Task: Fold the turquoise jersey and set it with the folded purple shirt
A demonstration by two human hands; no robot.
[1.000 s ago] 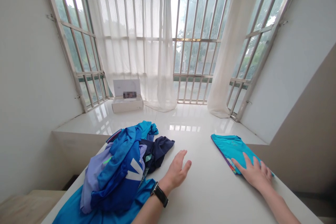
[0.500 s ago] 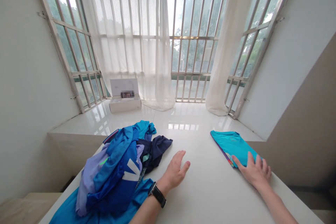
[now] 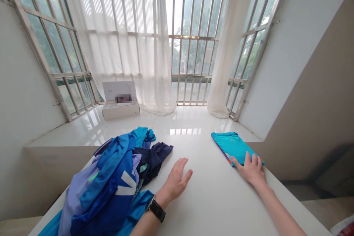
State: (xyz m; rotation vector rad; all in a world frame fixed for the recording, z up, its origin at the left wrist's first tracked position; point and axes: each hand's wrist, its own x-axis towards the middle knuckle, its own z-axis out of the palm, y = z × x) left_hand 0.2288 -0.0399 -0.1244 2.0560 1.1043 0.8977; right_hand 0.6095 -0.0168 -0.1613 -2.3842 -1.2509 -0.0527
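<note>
My right hand (image 3: 251,169) rests with spread fingers on the near end of a folded turquoise shirt (image 3: 231,143), which lies flat at the table's right side. Beside a heap of crumpled clothes (image 3: 110,184), my left hand (image 3: 177,177) hovers or lies over the white table, fingers apart and nothing in it; whether it touches the surface I cannot tell. The heap mixes blue, lilac and turquoise garments, one with a white letter print. A dark navy garment (image 3: 157,156) at its right edge is nearest to my left hand. A black watch (image 3: 155,208) is on my left wrist.
The white table (image 3: 210,199) meets a glossy window sill (image 3: 160,123) at the back. An open white box (image 3: 121,110) stands on the sill at the left, its contents blurred out. Sheer curtains (image 3: 124,44) hang before a barred window. Walls flank both sides.
The view has turned to the right, so everything sits further left in the picture. My right hand stays on the folded shirt; my left hand keeps its open pose.
</note>
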